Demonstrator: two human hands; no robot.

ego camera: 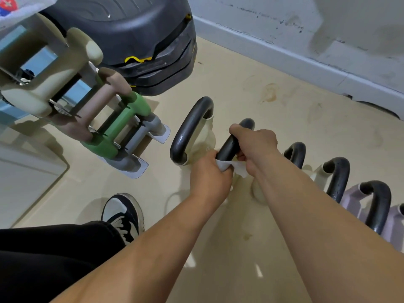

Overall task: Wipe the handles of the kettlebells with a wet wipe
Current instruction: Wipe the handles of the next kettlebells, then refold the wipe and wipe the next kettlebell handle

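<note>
A row of kettlebells [337, 178] stands on the beige floor [284, 119], running from the centre toward the right edge. Both hands are on the black handle [229, 147] of the second one in the row, whose cream body is mostly hidden beneath them. The left hand [209, 173] is curled round the near end of this handle, with the white wipe [237, 168] bunched between its fingers and the handle; a loose corner of the wipe sticks out to the right. The right hand [255, 143] is clamped over the upper part of the same handle, fingers wrapped round it. Just to the left stands the first kettlebell [192, 125], apart from both hands. A rack of dumbbells [113, 127] leans in at the left, black steps [142, 40] are stacked behind it, and a shoe [124, 215] rests on the floor at the lower left.
</note>
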